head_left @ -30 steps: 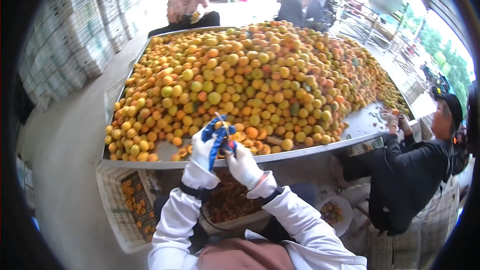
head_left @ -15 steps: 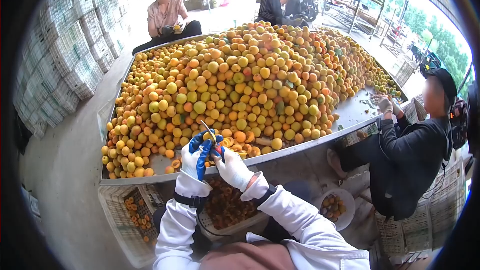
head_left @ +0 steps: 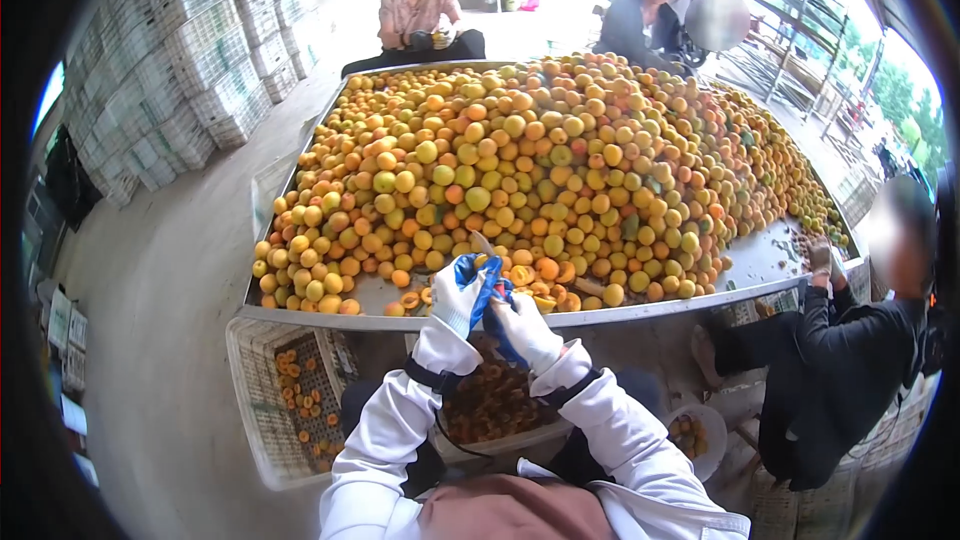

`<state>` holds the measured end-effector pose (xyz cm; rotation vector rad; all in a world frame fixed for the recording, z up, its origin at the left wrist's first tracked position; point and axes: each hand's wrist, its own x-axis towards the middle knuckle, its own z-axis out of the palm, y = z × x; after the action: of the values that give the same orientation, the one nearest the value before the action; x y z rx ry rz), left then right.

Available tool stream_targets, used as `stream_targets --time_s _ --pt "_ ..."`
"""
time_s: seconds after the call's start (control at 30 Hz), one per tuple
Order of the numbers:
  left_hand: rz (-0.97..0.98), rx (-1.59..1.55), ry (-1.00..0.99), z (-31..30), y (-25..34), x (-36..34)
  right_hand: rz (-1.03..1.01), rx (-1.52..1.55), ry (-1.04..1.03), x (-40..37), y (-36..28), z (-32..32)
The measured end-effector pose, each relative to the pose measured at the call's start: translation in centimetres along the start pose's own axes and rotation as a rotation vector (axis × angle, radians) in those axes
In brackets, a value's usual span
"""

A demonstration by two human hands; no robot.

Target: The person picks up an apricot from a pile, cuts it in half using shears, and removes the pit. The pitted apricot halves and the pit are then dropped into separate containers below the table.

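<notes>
Both my hands wear white gloves with blue palms and meet above the near edge of the metal table (head_left: 640,312). My left hand (head_left: 462,292) is closed around an apricot (head_left: 482,261), mostly hidden by the fingers. My right hand (head_left: 527,330) is closed on a knife (head_left: 481,241), its blade pointing up past the left fingers and a bit of red showing at the grip. Just beyond my hands lie cut apricot halves (head_left: 546,270). Behind them rises a large heap of whole apricots (head_left: 500,155).
Below the table stand a white crate (head_left: 262,400) with some apricot halves and another container of halves (head_left: 490,405) between my knees. A white bucket (head_left: 712,445) sits to the right. A co-worker (head_left: 850,360) sits at right; two people sit across. Stacked crates (head_left: 190,60) line the left.
The view has swung left, so the table and heap appear farther right. My hands stay together at the near edge, with the right hand turned lower and showing more of its blue palm.
</notes>
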<state>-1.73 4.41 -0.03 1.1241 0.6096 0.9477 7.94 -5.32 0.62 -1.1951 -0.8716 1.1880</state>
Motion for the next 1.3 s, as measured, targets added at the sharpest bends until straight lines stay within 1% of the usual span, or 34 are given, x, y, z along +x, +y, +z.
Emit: stream_targets --time_s 0.03,0.07,0.1,0.13,0.17,0.2,0.23,0.27,0.3,0.33,0.37,0.4,0.43,0.47,0.53,0.57,0.6,0.67,0.73,0.8,0.87,0.9,0.93,0.97,1.0,1.03,1.07,1.1,1.13,1.17,1.2,1.27,1.3 --pt "-0.017 -0.014 0.014 0.0 0.2 -0.1 0.148 0.155 -0.049 -0.4 -0.9 0.0" --pt "-0.034 -0.028 0.028 0.0 0.4 -0.2 0.248 0.207 -0.114 0.0 -0.3 -0.6" --pt "0.005 -0.014 0.025 0.0 0.5 -0.6 0.274 0.262 -0.150 -0.1 -0.5 -0.6" --pt "-0.004 -0.013 0.028 0.2 0.7 -0.9 0.301 0.317 -0.183 -0.2 -0.8 -0.7" --pt "-0.002 -0.003 0.033 0.5 1.0 -1.1 0.434 0.639 -0.311 0.3 0.1 -1.5" --pt "0.000 0.008 0.037 0.7 1.4 -1.3 0.415 0.633 -0.337 0.3 0.4 -1.7" --pt "0.019 -0.004 0.015 0.8 1.7 -1.4 0.324 0.535 -0.282 0.0 -0.2 -1.0" --pt "0.000 -0.077 0.017 1.6 2.5 -1.8 0.232 0.438 -0.225 -0.4 -0.9 -0.3" --pt "0.025 -0.118 -0.026 1.4 2.3 -1.6 0.234 0.435 -0.233 -0.1 -0.3 -0.4" --pt "0.050 -0.160 -0.067 1.1 1.9 -1.3 0.044 0.175 -0.085 0.0 0.2 -0.5" --pt "0.093 -0.133 -0.027 0.6 1.8 -0.8 -0.147 -0.085 0.060 0.2 0.5 -0.6" --pt "0.136 -0.104 0.015 -0.1 1.7 -0.2 -0.045 0.179 0.161 0.2 0.4 -1.3" --pt "0.185 -0.111 0.041 -0.7 1.3 0.7 -0.083 0.289 0.201 0.5 0.3 -2.3" --pt "0.160 0.123 0.148 -0.2 3.2 -0.4 -0.116 0.401 0.237 1.0 0.0 -3.4" --pt "0.445 0.589 0.072 0.8 4.1 -1.8 -0.035 0.257 0.314 1.4 -0.8 -4.4" --pt "0.555 0.854 0.004 0.8 3.6 -1.9 -0.008 0.247 0.333 1.4 -1.2 -4.1" --pt "0.647 1.120 -0.072 0.9 2.6 -2.0 -0.001 0.237 0.292 1.7 -0.7 -4.7" --pt "0.771 1.291 -0.081 1.8 0.3 -2.6 -0.038 0.101 0.247 1.4 -0.4 -4.7" --pt "0.824 1.373 -0.049 1.9 -1.2 -2.4 0.035 0.155 0.181 1.2 -0.9 -5.1" --pt "0.757 1.294 -0.114 2.0 -1.2 -2.6 0.051 0.234 0.194 0.9 -1.9 -4.2" --pt "0.717 1.145 -0.121 1.9 -1.4 -2.8 0.053 0.209 0.233 1.1 -1.2 -4.5" --pt "0.709 1.150 -0.107 1.8 -1.5 -2.7 -0.042 0.114 0.288 1.3 -0.6 -3.9" --pt "0.486 0.819 -0.089 2.0 -0.7 -2.8 0.053 0.297 0.275 0.8 -1.8 -3.2" --pt "0.265 0.484 -0.070 2.3 -0.4 -2.9 0.049 0.304 0.260 0.6 -1.9 -2.9" --pt "0.191 0.141 0.015 2.2 -3.2 -1.5 0.043 0.312 0.247 0.4 -1.8 -2.6" --pt "0.261 0.111 0.070 2.0 -4.2 -0.9 0.046 0.314 0.244 0.7 -1.6 -3.0" --pt "0.332 0.081 0.122 1.8 -5.0 -0.4 0.062 0.293 0.174 1.2 -1.2 -3.7" --pt "0.256 0.192 0.089 0.9 -5.8 0.8 0.076 0.272 0.106 1.6 -0.6 -4.2" --pt "0.177 0.301 0.054 0.0 -6.0 2.3 0.076 0.275 0.107 2.2 0.2 -4.1" --pt "-0.059 0.454 0.031 -0.5 -3.1 2.0 -0.209 -0.141 0.228 3.0 1.1 -4.0" --pt "-0.101 0.681 -0.060 -1.3 -0.9 1.6 -0.490 -0.561 0.345 3.4 1.4 -3.9" --pt "0.113 1.298 -0.101 -3.1 0.7 1.6 -0.456 -0.680 0.395 3.2 0.3 -3.4" --pt "0.042 1.436 -0.070 -4.0 1.8 2.0 -0.442 -0.695 0.408 3.6 0.2 -3.7"
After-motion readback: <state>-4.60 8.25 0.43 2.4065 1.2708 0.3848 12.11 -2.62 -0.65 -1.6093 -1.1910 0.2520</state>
